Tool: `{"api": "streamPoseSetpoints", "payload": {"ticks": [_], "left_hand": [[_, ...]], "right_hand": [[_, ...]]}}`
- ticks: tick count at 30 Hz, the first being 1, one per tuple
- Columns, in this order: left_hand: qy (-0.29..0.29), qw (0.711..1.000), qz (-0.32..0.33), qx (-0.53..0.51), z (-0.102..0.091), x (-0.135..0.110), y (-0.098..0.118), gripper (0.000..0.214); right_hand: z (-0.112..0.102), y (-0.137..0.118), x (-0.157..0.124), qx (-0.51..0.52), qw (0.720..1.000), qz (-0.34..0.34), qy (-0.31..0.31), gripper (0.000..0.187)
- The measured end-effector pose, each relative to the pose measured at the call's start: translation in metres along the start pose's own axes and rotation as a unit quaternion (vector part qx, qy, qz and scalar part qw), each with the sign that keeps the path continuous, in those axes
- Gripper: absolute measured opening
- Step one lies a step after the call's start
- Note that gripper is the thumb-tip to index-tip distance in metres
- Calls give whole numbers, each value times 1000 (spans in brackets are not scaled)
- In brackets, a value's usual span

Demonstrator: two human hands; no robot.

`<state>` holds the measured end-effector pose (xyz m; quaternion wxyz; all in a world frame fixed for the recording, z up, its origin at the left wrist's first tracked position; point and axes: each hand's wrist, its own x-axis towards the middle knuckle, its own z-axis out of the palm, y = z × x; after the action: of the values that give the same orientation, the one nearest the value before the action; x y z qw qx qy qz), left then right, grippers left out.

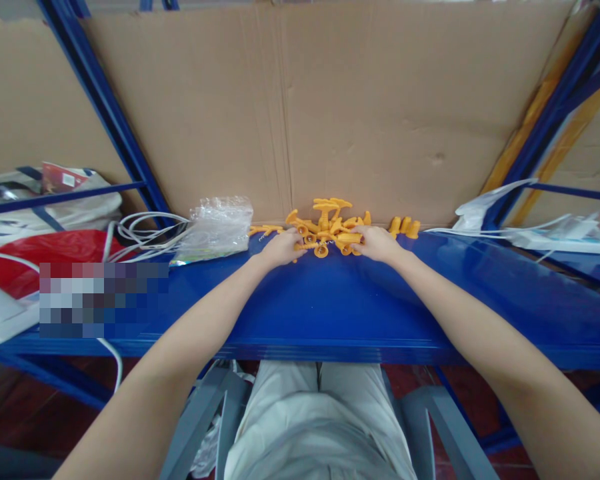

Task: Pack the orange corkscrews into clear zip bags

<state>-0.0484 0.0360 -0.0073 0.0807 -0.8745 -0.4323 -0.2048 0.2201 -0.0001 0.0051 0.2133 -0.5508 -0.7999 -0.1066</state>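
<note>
1. Yellow corkscrews (325,217) lie heaped on the blue shelf (340,307), near its far edge, in front of the cardboard (355,113); metal spirals show among them.
2. Left hand (281,248): fingers narrowed at the heap's left side, touching pieces; whether it grips one, I cannot tell.
3. Right hand (379,244): fingertips drawn together at a piece on the heap's right side; a firm hold cannot be told.
4. Step in hand, as I judge it: two-handed handling of the jumbled pieces. Any next move calls for parting handles from spirals without snagging.
5. Just right of the right hand, a few short yellow pieces (406,225) stand in a group.
6. Containers: left of the heap, a clear plastic bag (220,227), contents unclear; farther left, a pale bag (100,205) with a red packet (60,177) at its top.
</note>
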Motion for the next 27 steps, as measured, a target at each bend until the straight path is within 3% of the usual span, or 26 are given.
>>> {"api": "streamPoseSetpoints", "payload": {"ticks": [6, 13, 20, 27], "left_hand": [[15, 999, 27, -10, -3, -1, 4, 8], [23, 998, 53, -22, -14, -4, 30, 12], [9, 999, 49, -21, -16, -5, 33, 9], [20, 998, 39, -34, -10, -2, 25, 11]], "right_hand": [[6, 1, 1, 27, 998, -55, 20, 25], [1, -15, -1, 77, 990, -118, 11, 22], [2, -17, -1, 116, 985, -130, 11, 21], [14, -1, 5, 227, 968, -107, 12, 45]]}}
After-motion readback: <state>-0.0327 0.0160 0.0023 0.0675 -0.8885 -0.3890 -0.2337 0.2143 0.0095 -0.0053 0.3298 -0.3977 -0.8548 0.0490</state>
